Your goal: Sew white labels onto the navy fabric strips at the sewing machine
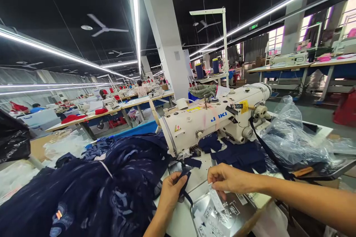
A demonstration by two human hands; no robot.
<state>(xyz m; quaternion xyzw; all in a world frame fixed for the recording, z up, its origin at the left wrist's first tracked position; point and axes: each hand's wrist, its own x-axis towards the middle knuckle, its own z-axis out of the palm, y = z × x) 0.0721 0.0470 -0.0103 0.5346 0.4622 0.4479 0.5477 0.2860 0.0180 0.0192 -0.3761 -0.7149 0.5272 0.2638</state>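
Observation:
My left hand (172, 189) pinches a narrow navy fabric strip (187, 197) just in front of the sewing machine's needle area. My right hand (222, 178) is closed on a white printed label (215, 197), which hangs down over a shiny metal tray (244, 213). More white labels (213, 226) with dark print lie in that tray. The white sewing machine (200, 126) stands directly behind both hands. Flat navy fabric pieces (241, 155) rest on the machine bed behind my right hand.
A large heap of navy garments (83, 185) fills the left side. Crumpled clear plastic (294, 137) lies to the right, near a black strap (268, 150). Thread cones (199, 71) stand behind the machine. Other sewing tables (111, 113) and a seated person (139, 88) are farther back.

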